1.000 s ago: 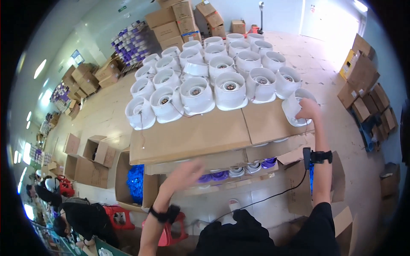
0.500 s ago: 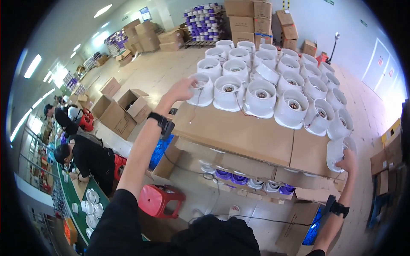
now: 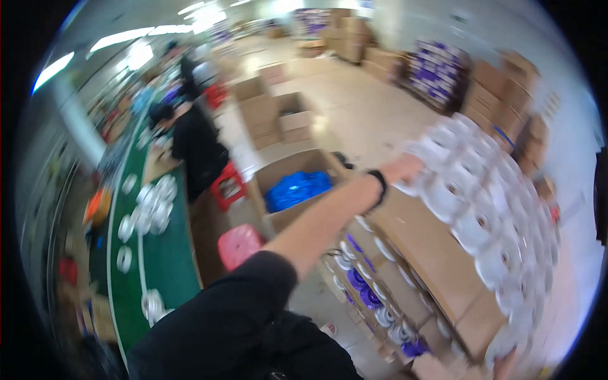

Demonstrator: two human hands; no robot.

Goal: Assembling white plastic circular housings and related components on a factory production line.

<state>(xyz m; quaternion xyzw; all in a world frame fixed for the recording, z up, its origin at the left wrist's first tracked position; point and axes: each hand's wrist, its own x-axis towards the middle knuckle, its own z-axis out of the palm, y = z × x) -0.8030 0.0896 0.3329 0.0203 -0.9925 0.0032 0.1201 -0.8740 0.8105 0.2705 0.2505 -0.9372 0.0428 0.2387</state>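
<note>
Rows of white round plastic housings (image 3: pixel 476 227), with open tops and small dark parts at their centres, stand on a flat cardboard sheet (image 3: pixel 424 244) at the right. My left arm stretches across the middle, and my left hand (image 3: pixel 406 168) is at the housing on the near left corner of the rows. Its fingers are smeared by motion. Low at the right edge, my right hand (image 3: pixel 505 365) is partly in view beside a white housing (image 3: pixel 502 342) at the end of the sheet. Blur hides how its fingers lie.
Below the sheet are layers with white and purple round parts (image 3: pixel 369 297). An open carton (image 3: pixel 263 183) holds blue plastic bags. A pink-red stool (image 3: pixel 240 246) stands near a green conveyor belt (image 3: pixel 171 250) bearing white parts. A co-worker in black (image 3: pixel 196 149) leans over the belt.
My view has swung left, so the belt and co-worker appear larger and the housings have shifted right. Both hands remain near the same end housings. The picture is now blurred.
</note>
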